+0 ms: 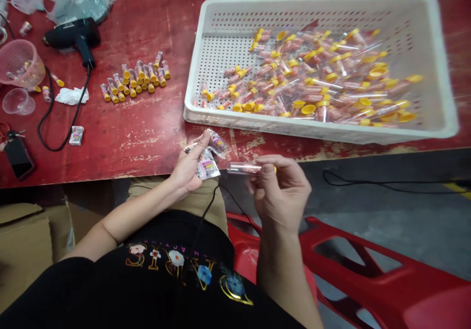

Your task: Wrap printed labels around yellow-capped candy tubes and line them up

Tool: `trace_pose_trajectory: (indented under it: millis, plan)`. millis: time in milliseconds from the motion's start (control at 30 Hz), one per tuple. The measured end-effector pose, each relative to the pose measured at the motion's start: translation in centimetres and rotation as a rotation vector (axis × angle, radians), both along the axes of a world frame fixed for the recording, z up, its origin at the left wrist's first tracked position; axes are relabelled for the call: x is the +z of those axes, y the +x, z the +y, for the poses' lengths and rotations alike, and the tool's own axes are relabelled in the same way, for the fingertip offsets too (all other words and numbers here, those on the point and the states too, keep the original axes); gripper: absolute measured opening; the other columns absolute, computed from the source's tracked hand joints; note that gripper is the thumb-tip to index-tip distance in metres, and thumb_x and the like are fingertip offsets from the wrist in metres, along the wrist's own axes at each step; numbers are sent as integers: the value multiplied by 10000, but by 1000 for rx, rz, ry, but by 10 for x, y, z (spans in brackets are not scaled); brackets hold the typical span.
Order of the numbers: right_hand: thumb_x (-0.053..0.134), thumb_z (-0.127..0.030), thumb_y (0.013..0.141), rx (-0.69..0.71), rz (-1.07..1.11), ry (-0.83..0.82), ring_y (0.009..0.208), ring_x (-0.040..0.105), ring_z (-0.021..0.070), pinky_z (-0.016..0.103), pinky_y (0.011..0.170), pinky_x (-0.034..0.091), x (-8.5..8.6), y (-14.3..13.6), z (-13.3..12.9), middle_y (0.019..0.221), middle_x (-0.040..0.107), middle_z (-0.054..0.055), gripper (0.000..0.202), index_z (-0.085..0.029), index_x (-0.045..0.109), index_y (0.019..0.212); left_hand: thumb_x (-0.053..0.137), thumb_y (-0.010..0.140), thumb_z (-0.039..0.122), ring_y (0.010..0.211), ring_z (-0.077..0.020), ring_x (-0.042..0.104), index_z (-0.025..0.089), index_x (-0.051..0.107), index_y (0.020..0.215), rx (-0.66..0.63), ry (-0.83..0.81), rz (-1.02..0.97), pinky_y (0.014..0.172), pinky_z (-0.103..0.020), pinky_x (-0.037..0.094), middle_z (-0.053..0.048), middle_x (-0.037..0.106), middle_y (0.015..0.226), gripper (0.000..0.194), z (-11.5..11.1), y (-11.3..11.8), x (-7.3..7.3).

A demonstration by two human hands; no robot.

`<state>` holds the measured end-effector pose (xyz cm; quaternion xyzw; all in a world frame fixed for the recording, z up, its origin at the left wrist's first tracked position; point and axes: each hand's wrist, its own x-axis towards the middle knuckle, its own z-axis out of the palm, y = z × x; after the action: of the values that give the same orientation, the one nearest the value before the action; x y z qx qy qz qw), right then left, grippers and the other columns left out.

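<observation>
Several small printed packets (208,164) are held in my left hand (190,164), its thumb pressed on them in front of the table edge. My right hand (281,186) pinches a clear tube (243,168) by its yellow-capped end; the tube lies level, its other end pointing at the packets, a small gap apart. Behind both hands stands a white perforated basket (320,130) holding many yellow-capped tubes (324,83), some in longer clear sleeves. Small yellow-capped tubes (136,78) stand grouped on the red table (147,142), left of the basket.
At the back left lie a black heat gun (75,34) with its cord and plastic bags (88,0). A pink basket (22,64), a clear cup (18,101), white tissue (71,95), a packet (76,136) and a black device (19,156) are at the left. A red stool (368,265) stands right.
</observation>
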<state>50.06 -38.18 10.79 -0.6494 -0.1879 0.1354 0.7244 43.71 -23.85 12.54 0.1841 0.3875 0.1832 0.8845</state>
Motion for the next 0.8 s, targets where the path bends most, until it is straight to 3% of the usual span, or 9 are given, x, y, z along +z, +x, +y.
trace_pose_trajectory:
  millis: [167, 300, 400, 500, 667, 800]
  plan:
    - [761, -452, 852, -95, -56, 60, 500, 485, 57, 200, 420, 397, 1, 4, 9, 840, 576, -4, 260, -212, 666, 879, 790, 838, 253, 632, -82, 653, 143, 684, 866, -56, -47, -6, 752, -244, 574, 16, 691, 748, 156, -2, 2, 1]
    - [763, -438, 846, -189, -112, -12, 632, 587, 103, 217, 474, 490, 15, -3, 12, 922, 601, 33, 249, -205, 698, 905, 852, 763, 255, 649, -75, 670, 150, 700, 940, -112, 43, -25, 732, -205, 581, 21, 725, 804, 256, -6, 1, 13]
    - [662, -473, 922, -31, -43, 42, 892, 663, 175, 283, 646, 619, 23, -2, 8, 1090, 606, 79, 281, -230, 729, 1047, 899, 701, 330, 618, -75, 661, 156, 688, 916, -137, 171, -34, 696, -193, 586, 27, 737, 809, 348, -2, 8, 16]
    - [606, -495, 956, 164, 10, 94, 1101, 638, 211, 355, 858, 646, 27, 6, -2, 1214, 570, 82, 354, -252, 724, 1185, 898, 703, 351, 614, -81, 653, 179, 663, 838, -128, 263, -28, 721, -204, 600, 59, 717, 740, 321, 4, 23, 16]
    - [701, -513, 890, 213, 168, 231, 817, 704, 159, 396, 803, 665, 28, 15, -16, 1186, 591, 65, 361, -229, 759, 1106, 896, 692, 330, 654, -110, 648, 246, 674, 802, -148, 318, 18, 702, -236, 611, 117, 725, 717, 262, 5, 33, 24]
    - [771, -498, 833, 110, 206, 242, 756, 715, 163, 360, 722, 671, 19, 10, -22, 1139, 648, 66, 348, -218, 776, 1039, 885, 710, 328, 572, -101, 628, 213, 634, 778, -188, 155, 29, 584, -210, 563, 99, 697, 652, 284, -5, 30, 25]
